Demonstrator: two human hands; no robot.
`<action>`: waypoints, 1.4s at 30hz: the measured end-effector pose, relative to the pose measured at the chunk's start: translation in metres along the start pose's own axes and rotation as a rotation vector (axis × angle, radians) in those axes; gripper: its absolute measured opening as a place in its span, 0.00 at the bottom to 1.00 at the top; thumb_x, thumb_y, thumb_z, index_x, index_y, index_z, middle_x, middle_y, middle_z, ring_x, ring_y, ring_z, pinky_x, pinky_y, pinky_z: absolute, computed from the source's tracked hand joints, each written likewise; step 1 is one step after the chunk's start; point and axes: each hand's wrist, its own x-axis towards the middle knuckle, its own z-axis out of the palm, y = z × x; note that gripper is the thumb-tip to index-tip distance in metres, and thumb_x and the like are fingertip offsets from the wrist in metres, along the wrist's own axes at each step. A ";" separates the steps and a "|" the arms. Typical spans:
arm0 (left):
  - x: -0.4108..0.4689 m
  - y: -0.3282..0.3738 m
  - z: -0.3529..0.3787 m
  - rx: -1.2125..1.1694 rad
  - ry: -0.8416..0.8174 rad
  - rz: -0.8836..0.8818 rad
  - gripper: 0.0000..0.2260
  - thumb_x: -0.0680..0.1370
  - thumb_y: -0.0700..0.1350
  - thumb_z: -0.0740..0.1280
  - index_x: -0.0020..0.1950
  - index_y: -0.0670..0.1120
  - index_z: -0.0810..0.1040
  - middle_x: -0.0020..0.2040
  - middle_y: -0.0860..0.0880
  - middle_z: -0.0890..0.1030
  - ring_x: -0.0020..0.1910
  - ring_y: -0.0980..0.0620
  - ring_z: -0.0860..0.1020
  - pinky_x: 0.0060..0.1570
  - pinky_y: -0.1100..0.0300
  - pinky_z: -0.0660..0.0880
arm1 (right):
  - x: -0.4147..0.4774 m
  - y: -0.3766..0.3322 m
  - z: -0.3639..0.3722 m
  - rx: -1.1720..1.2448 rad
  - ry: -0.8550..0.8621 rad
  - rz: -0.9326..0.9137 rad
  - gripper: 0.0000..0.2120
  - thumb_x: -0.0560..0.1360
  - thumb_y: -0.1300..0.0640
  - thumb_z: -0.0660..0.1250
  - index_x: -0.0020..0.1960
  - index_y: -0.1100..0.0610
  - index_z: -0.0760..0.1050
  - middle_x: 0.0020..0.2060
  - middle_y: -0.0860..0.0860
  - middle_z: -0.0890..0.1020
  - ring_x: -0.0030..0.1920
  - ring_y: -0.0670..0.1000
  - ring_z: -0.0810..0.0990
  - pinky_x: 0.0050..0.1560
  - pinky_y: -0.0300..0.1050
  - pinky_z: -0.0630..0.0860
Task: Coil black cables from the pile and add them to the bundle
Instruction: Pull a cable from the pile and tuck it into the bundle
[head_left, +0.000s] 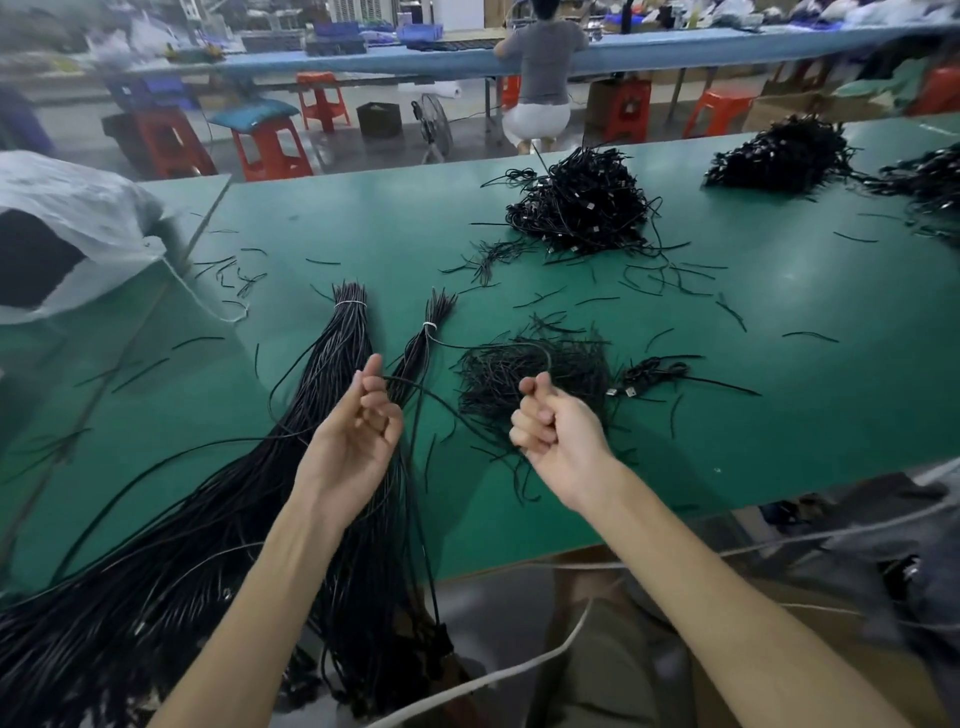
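Head cam: thin black cable (410, 383) strung sideways between hands
Pinched in left hand (358, 421), fisted in right hand (550, 426); glossy tied bundle (343, 353) points away past left fingers (374, 400).

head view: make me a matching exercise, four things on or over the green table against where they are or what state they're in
Things:
1. white bag
2. large cable bundle
3. tangled cable pile
4. left hand

Places or states:
a. far middle of the green table
b. pinching a thin black cable
c. far left of the view
d. tied with a white band near its far end

Pairs: 1-c, 2-d, 3-a, 4-b
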 end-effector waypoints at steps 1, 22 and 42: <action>0.000 -0.002 0.002 -0.067 -0.006 0.009 0.11 0.83 0.44 0.65 0.60 0.41 0.83 0.41 0.54 0.79 0.36 0.60 0.77 0.44 0.66 0.78 | -0.003 0.007 0.001 0.005 0.005 0.025 0.15 0.87 0.56 0.57 0.46 0.62 0.75 0.27 0.48 0.63 0.23 0.45 0.57 0.22 0.38 0.57; -0.020 0.007 0.041 0.303 -0.165 -0.110 0.19 0.87 0.56 0.56 0.43 0.49 0.76 0.31 0.55 0.62 0.28 0.56 0.57 0.29 0.62 0.61 | -0.013 0.041 -0.005 -0.873 0.009 0.012 0.40 0.80 0.52 0.70 0.82 0.58 0.50 0.75 0.53 0.67 0.60 0.43 0.76 0.65 0.48 0.69; -0.037 0.024 0.053 0.338 -0.567 -0.255 0.16 0.88 0.43 0.53 0.49 0.39 0.76 0.29 0.50 0.72 0.23 0.51 0.71 0.30 0.61 0.75 | -0.027 0.047 0.005 -1.726 -0.314 -0.429 0.11 0.86 0.58 0.58 0.46 0.56 0.74 0.45 0.45 0.84 0.41 0.42 0.80 0.43 0.41 0.76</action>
